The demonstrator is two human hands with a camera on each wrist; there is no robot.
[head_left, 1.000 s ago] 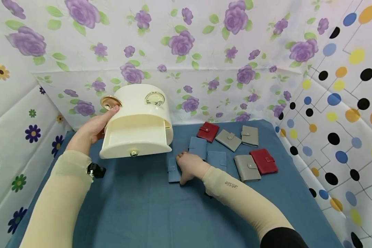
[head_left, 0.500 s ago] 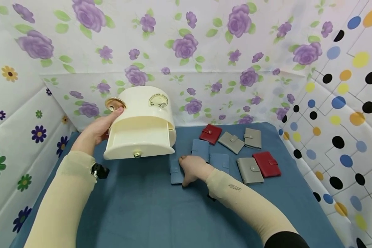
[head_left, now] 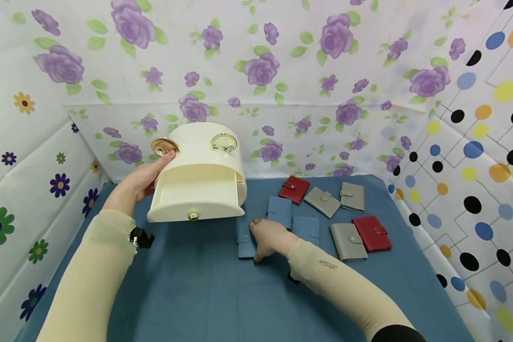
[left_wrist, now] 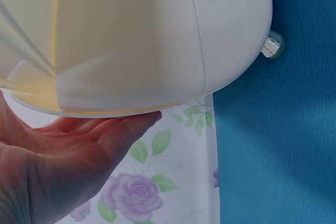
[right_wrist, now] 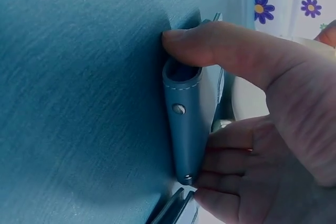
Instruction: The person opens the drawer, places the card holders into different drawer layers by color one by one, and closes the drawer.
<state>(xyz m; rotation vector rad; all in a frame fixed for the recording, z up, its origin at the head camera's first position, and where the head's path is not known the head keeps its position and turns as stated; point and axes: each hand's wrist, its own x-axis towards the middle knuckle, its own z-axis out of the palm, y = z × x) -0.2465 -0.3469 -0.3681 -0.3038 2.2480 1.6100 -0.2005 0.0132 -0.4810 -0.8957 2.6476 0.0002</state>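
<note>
My left hand (head_left: 138, 184) holds a cream plastic storage box (head_left: 205, 152) by its left side, thumb near a gold oval ring on top. Tilted toward me, the box has its drawer (head_left: 198, 190) pulled out, with a gold knob in front. The left wrist view shows the fingers (left_wrist: 113, 135) along the rim of the box's shell. My right hand (head_left: 273, 237) grips a blue wallet (right_wrist: 186, 114) lying on the cloth, thumb at one end and fingers at the other side. The hand partly covers this wallet in the head view.
Two more blue wallets (head_left: 280, 211) lie right behind the right hand. Farther right are a red wallet (head_left: 294, 189) at the back, another red wallet (head_left: 372, 233), and several grey wallets (head_left: 348, 241). Blue cloth (head_left: 188, 294) covers the table, with patterned sheets (head_left: 261, 114) hanging around it.
The head view has shifted slightly, so everything sits a little lower and farther right. Both hands keep their places on the box and the blue wallet.
</note>
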